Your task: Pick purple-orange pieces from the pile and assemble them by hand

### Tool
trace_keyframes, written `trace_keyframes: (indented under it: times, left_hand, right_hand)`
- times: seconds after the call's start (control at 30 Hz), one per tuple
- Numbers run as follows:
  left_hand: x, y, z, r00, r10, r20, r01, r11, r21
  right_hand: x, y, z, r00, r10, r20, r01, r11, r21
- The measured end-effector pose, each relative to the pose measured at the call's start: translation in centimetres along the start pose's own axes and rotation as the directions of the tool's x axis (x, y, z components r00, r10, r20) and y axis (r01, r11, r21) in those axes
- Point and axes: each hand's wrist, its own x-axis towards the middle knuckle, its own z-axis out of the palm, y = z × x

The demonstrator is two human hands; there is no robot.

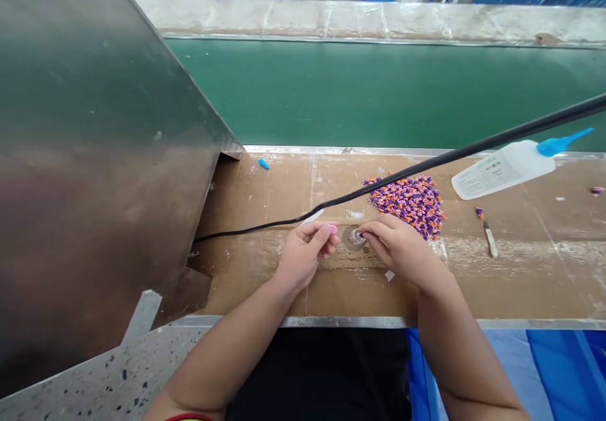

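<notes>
Between thumb and index finger, my left hand (307, 250) pinches a small pink piece (334, 229) above the cardboard-covered bench. My right hand (395, 244) is closed in a pinch at a small round clear dish (356, 238); a tiny dark purple piece (362, 235) shows at its fingertips. The dish sits on the cardboard between both hands. Just behind my right hand lies a pile of small purple, orange and pink pieces (411, 203).
A black cable (341, 200) crosses above the bench. At right lie a white bottle (504, 171) with blue nozzle and a small knife-like tool (491, 241). A metal housing (104, 143) stands left; a green belt (331, 93) runs behind. A blue cap (264, 164) lies back left.
</notes>
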Motion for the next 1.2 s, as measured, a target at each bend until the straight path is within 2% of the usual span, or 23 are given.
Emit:
trace_keyframes:
  times: [0.17,0.3,0.43,0.6,0.73,0.87,0.97,1.07,1.13,1.2]
  left_hand:
    - [-0.1,0.1,0.1,1.000,-0.007,-0.001,0.007,0.999,-0.042]
    - [-0.2,0.2,0.2,1.000,-0.024,0.013,0.025,0.996,-0.086]
    - [-0.3,0.1,0.3,1.000,0.006,0.025,-0.004,0.996,-0.085]
    - [-0.5,0.4,0.8,0.999,0.031,-0.010,-0.032,0.998,-0.052]
    - [-0.4,0.6,1.0,0.998,0.042,-0.042,-0.044,0.998,-0.038]
    - [-0.3,0.3,1.0,0.994,0.106,-0.037,-0.106,0.994,0.008]
    - [-0.2,0.0,0.9,0.987,0.157,-0.045,-0.156,0.987,0.022]
    - [-0.1,-0.2,0.8,0.980,0.191,-0.057,-0.189,0.981,0.030]
    - [-0.1,-0.3,0.9,0.981,0.182,-0.068,-0.182,0.983,0.011]
    - [-0.1,-0.3,1.0,0.988,0.142,-0.066,-0.145,0.989,-0.042]
  right_hand:
    - [-0.3,-0.1,0.0,0.999,-0.020,-0.030,0.019,1.000,-0.015]
    - [-0.4,0.0,-0.3,1.000,-0.017,-0.004,0.016,1.000,-0.015]
    - [-0.2,0.0,-0.5,1.000,-0.025,-0.007,0.025,1.000,-0.014]
    - [0.0,-0.1,-0.7,0.986,-0.023,-0.166,0.021,1.000,-0.013]
    - [0.2,0.0,-0.4,0.954,0.005,-0.298,0.005,0.999,0.033]
    - [0.5,-0.7,0.0,0.912,0.046,-0.408,0.037,0.980,0.194]
    - [0.5,-2.3,0.5,0.901,0.142,-0.411,0.030,0.923,0.384]
    - [0.4,-4.3,2.0,0.883,0.253,-0.395,0.010,0.832,0.555]
    - [0.3,-5.4,3.6,0.841,0.325,-0.432,0.010,0.790,0.613]
    - [0.2,-6.3,5.2,0.763,0.389,-0.516,0.006,0.794,0.607]
